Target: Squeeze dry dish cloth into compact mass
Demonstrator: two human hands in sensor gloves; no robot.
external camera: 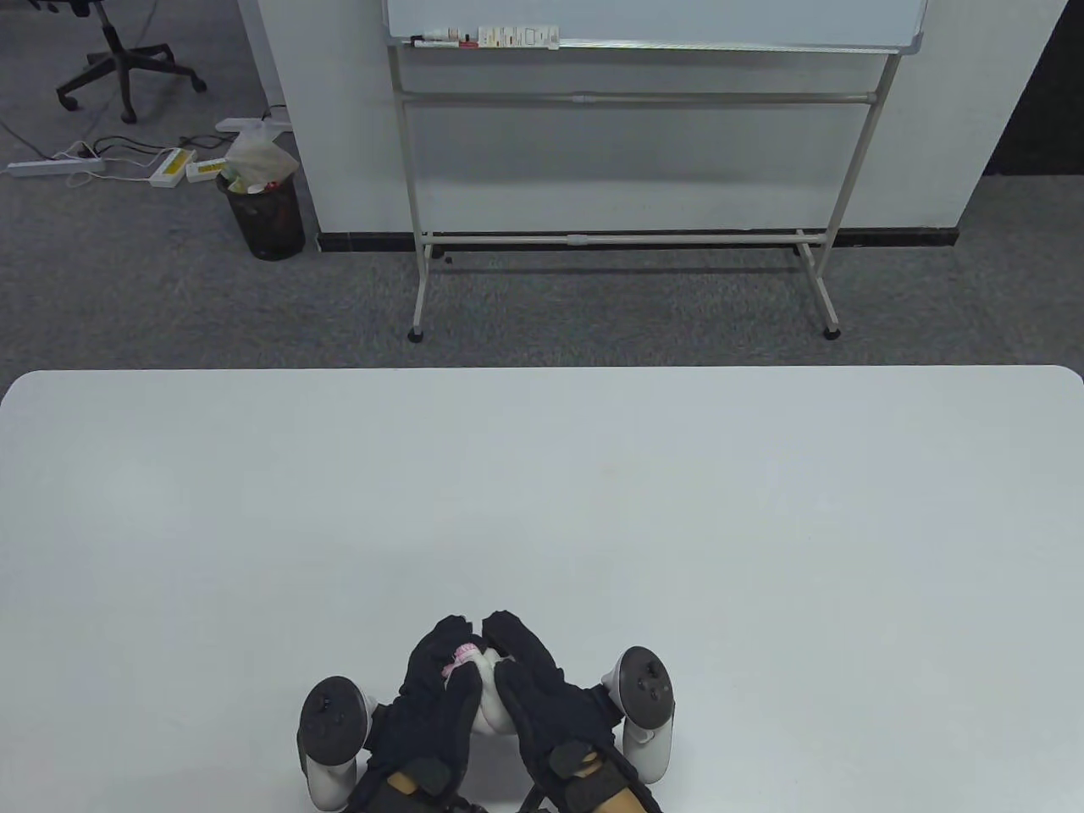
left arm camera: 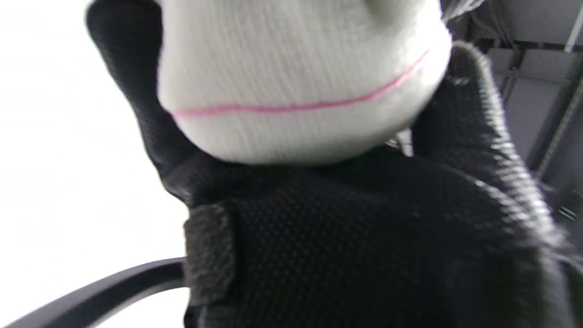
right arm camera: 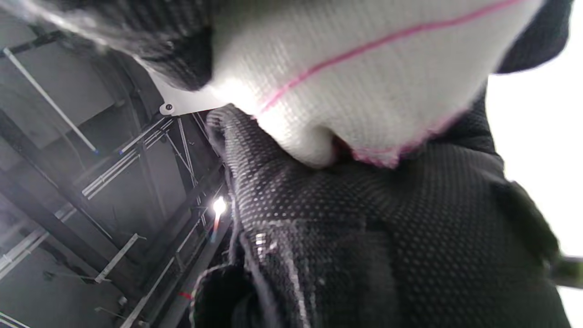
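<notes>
A white dish cloth (external camera: pixel 487 690) with pink stitching is bunched into a small ball between both black-gloved hands at the near edge of the table (external camera: pixel 542 508). My left hand (external camera: pixel 436 677) grips it from the left and my right hand (external camera: pixel 529 677) from the right, fingers curled over the top. In the left wrist view the cloth (left arm camera: pixel 296 82) bulges out, wrapped by gloved fingers (left arm camera: pixel 469 118). In the right wrist view the cloth (right arm camera: pixel 364 68) sits pressed against the glove's palm (right arm camera: pixel 387 228), a pink hem showing. Most of the cloth is hidden by the hands.
The white table stretches far and to both sides of the hands. Beyond its far edge stand a whiteboard on a frame (external camera: pixel 627 169), a black waste bin (external camera: pixel 262 212) and an office chair (external camera: pixel 118 51) on grey carpet.
</notes>
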